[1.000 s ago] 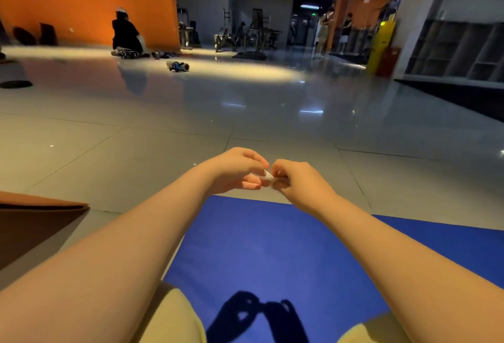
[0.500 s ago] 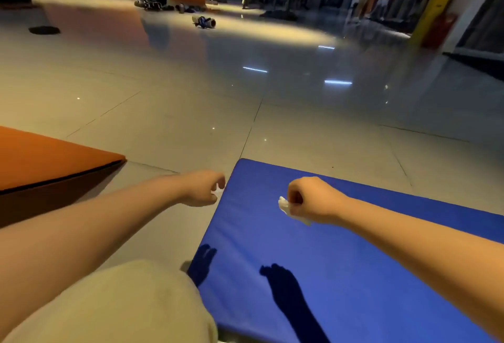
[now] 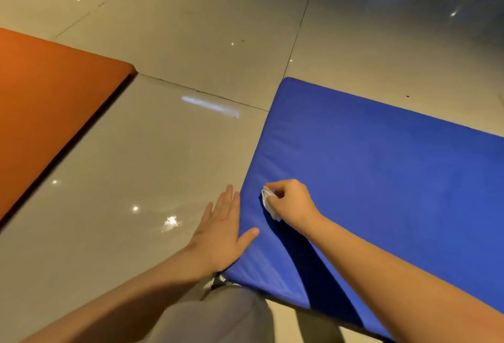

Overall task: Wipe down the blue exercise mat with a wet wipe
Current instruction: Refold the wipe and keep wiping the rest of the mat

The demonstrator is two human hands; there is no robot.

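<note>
1. One bent leg in grey-beige cloth (image 3: 218,315) sits nearest, at the bottom middle, just beside the near left corner of the blue exercise mat (image 3: 381,179).
2. Two bare forearms reach away from the near edge, the left one over the floor, the right one over the mat.
3. Left grip (image 3: 221,233), a bare hand, is spread flat, palm down, fingers straight and together. It lies over the floor tight against the mat's left edge, and its thumb stretches right onto the blue surface. It holds nothing; whether the palm bears on the floor cannot be told.
4. Right grip (image 3: 291,203), the other bare hand, is curled, its fingertips pinching the wet wipe (image 3: 268,202). It is just right of the left grip and a little farther off.
5. That wipe is a small white crumpled piece, set against the mat top near the left edge, on the left side of the right grip.
6. A dark shadow (image 3: 313,274) of the right arm falls on the blue cover below the arm.
7. The mat itself lies flat on the floor, filling the right half and running off the right side; its far left corner is rounded.
8. An orange mat (image 3: 54,97) lies at the left, well apart from the blue one, with bare floor between them.
9. Glossy grey floor tiles (image 3: 191,29) extend to the far side, showing dark joints and bright light reflections.
</note>
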